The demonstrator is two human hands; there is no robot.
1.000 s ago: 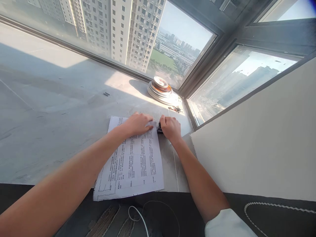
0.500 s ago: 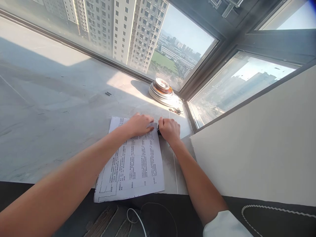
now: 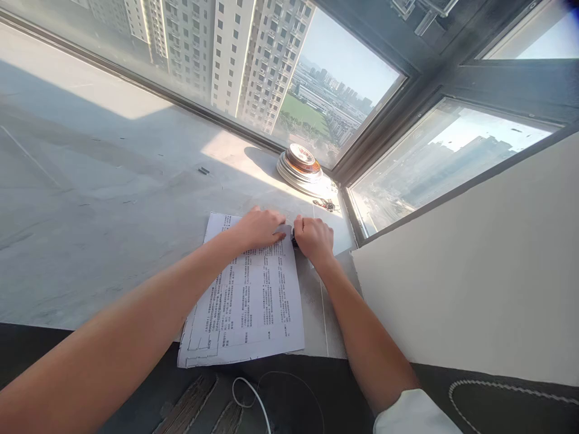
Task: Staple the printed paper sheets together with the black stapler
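Note:
A stack of printed paper sheets (image 3: 253, 307) lies on the grey window ledge (image 3: 113, 199), its near edge hanging over the ledge. My left hand (image 3: 257, 229) rests flat on the top right corner of the sheets, fingers stretched toward the corner. My right hand (image 3: 313, 238) is closed around a small black object (image 3: 294, 240), mostly hidden, pressed against that same paper corner. I cannot make out what the black object is.
A stack of round plates (image 3: 302, 167) stands in the window corner, with a small dark item (image 3: 326, 205) beside it. Two small dark pieces (image 3: 203, 170) lie on the ledge. A white wall (image 3: 474, 265) rises at right. A white cable (image 3: 253, 395) lies below.
My right hand has edged closer to the paper's corner, covering more of the black object. The view has shifted slightly; the hands and sheets otherwise stay put.

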